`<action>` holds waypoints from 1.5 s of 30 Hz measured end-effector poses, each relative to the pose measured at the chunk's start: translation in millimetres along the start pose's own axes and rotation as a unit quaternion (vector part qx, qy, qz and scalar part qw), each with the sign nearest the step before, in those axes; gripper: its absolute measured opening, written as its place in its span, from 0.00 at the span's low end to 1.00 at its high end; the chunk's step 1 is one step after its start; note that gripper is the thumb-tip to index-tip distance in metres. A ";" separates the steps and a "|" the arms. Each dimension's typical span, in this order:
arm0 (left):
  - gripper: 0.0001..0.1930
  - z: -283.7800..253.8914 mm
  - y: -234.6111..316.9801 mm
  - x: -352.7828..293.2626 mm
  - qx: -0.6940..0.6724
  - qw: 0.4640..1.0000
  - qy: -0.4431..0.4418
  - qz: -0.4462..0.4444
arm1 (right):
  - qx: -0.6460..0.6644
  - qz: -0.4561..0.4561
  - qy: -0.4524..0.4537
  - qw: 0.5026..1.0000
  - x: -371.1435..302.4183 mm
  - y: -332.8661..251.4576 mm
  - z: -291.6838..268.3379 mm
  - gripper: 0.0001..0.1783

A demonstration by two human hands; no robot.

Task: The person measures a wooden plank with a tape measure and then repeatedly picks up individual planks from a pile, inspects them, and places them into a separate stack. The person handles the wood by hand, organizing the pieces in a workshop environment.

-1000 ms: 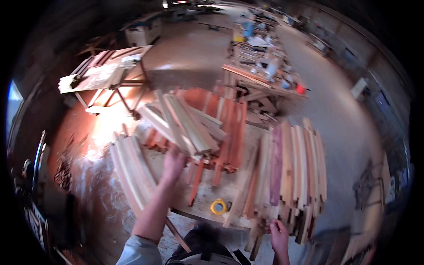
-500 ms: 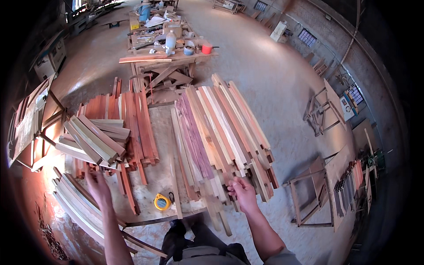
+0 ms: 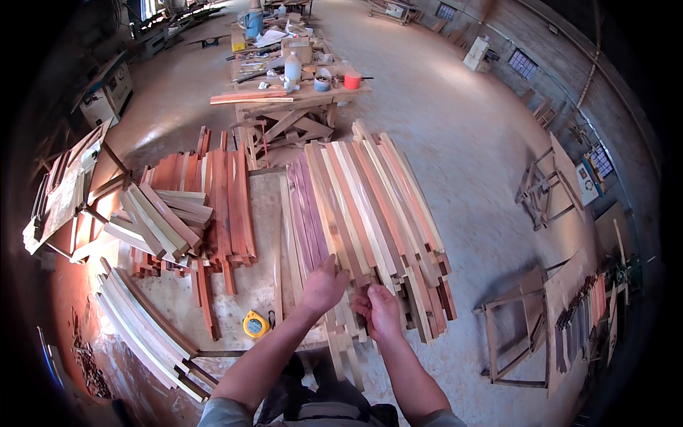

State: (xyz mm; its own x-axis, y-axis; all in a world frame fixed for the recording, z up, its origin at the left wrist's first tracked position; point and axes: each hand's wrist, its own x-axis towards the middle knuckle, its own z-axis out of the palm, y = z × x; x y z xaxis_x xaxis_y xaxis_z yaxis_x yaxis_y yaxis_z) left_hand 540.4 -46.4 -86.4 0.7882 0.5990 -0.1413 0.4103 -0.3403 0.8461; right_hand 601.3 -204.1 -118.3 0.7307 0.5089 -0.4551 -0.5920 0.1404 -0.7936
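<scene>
A wide row of wooden strips (image 3: 359,206) in pink, cream and brown lies side by side on the worktable (image 3: 267,206). My left hand (image 3: 325,287) is over the near ends, beside the purple strips (image 3: 307,213), with its fingers closed. Whether a strip is in that grip is hidden. Just to its right, my right hand (image 3: 379,312) has curled fingers at the near ends of the row, and what they hold cannot be made out. Below the hands, a few pale strips (image 3: 345,359) stick out past the table's near edge. A yellow tape measure (image 3: 255,324) lies left of my hands.
Reddish strips (image 3: 231,206) fill the table's left side, with a loose pile of paler pieces (image 3: 167,220) over them. More pale strips (image 3: 146,334) lie at the lower left. A cluttered bench (image 3: 284,89) stands beyond, and wooden frames (image 3: 516,320) stand on the right.
My left hand has swung right, from beside the reddish strips to the near ends of the row, close to my right hand. The right hand stays near those ends. The view has shifted slightly.
</scene>
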 end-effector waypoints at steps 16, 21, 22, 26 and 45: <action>0.22 4.2 9.9 4.5 -0.352 0.916 0.067 -0.182 | -0.031 0.014 -0.060 0.998 -3.6 -15.6 28.2 0.07; 0.28 -0.8 4.1 -23.2 -0.358 0.915 -0.001 -0.183 | -0.016 0.038 -0.090 0.995 0.0 5.6 9.6 0.07; 0.30 0.0 0.3 -30.2 -0.366 0.912 -0.013 -0.184 | -0.001 0.045 -0.093 0.995 -2.3 7.7 8.9 0.07; 0.28 3.4 -13.7 -41.7 -0.443 0.880 -0.087 -0.145 | -0.097 0.045 -0.042 0.993 -13.0 1.5 16.9 0.08; 0.18 -21.9 -39.8 -86.5 -0.554 0.793 -0.148 -0.204 | -0.031 0.148 -0.174 0.973 -57.4 2.4 -13.8 0.21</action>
State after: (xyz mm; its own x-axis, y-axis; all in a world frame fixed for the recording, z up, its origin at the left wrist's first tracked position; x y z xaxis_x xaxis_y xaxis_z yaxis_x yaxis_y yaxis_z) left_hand 445.8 -68.8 -96.6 0.8343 0.2435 -0.4945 0.1320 0.7828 0.6081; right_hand 562.6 -244.7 -99.7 0.3660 0.7778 -0.5109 -0.7291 -0.1015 -0.6768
